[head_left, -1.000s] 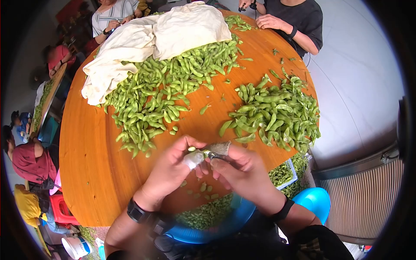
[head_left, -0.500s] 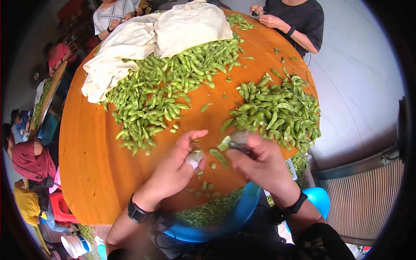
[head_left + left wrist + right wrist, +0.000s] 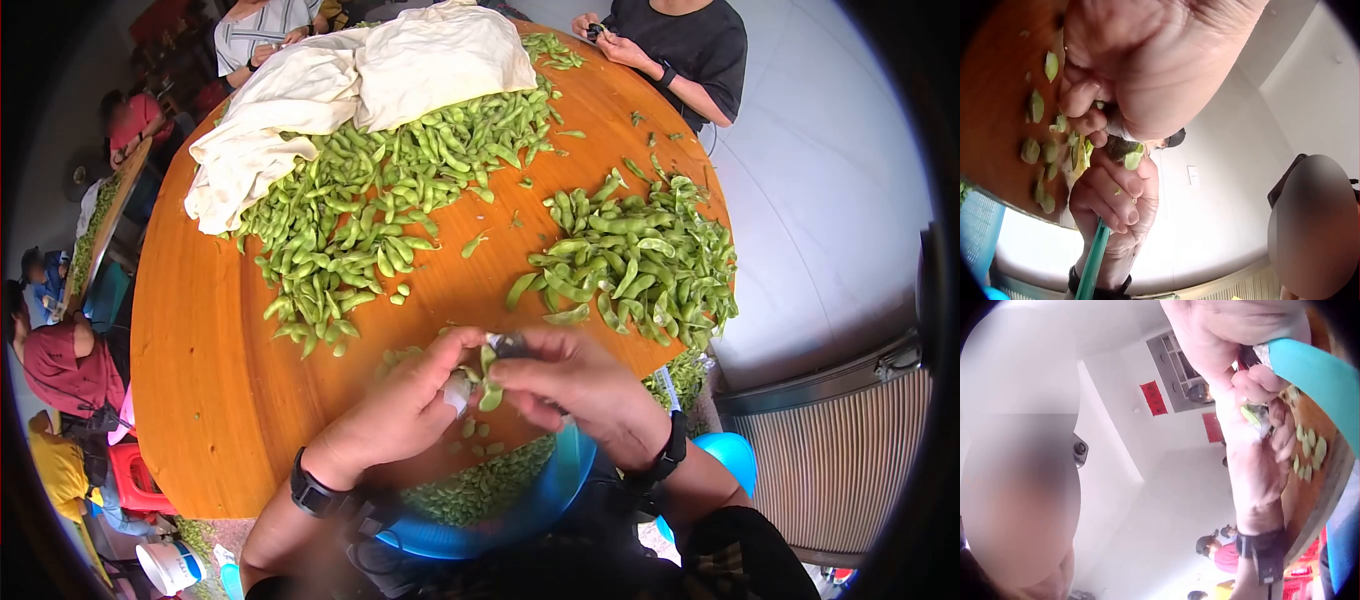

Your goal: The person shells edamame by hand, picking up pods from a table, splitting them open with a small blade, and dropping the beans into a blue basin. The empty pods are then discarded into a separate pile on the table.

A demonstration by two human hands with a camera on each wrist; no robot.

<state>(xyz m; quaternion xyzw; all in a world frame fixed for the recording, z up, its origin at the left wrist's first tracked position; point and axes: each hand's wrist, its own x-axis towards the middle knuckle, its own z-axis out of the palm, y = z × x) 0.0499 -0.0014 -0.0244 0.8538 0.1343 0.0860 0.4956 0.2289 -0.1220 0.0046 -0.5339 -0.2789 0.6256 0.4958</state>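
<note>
In the head view both hands meet over the near edge of the round table. My left hand (image 3: 405,400), a white wrap (image 3: 457,392) on its thumb, pinches the end of a green soybean pod (image 3: 490,385) between thumb and fingers. My right hand (image 3: 580,385) is against that pod from the other side, its thumb over it. In the left wrist view my right fingers curl round the teal handle (image 3: 1092,262) of a tool whose working end is hidden in the grip. A dark cover shows at the right fingertips. Several shelled beans (image 3: 470,430) lie below the hands.
A blue basin (image 3: 572,485) of shelled beans sits beneath the table's edge. On the wooden table (image 3: 220,400) lie a large pod heap (image 3: 330,230), partly under a cream cloth (image 3: 440,70), and another heap (image 3: 640,255) at right. Other people sit around.
My hands came apart half a second ago, the right carrying a pod piece away to the right. Now they are together again at a pod; the pod lying between them has left the table.
</note>
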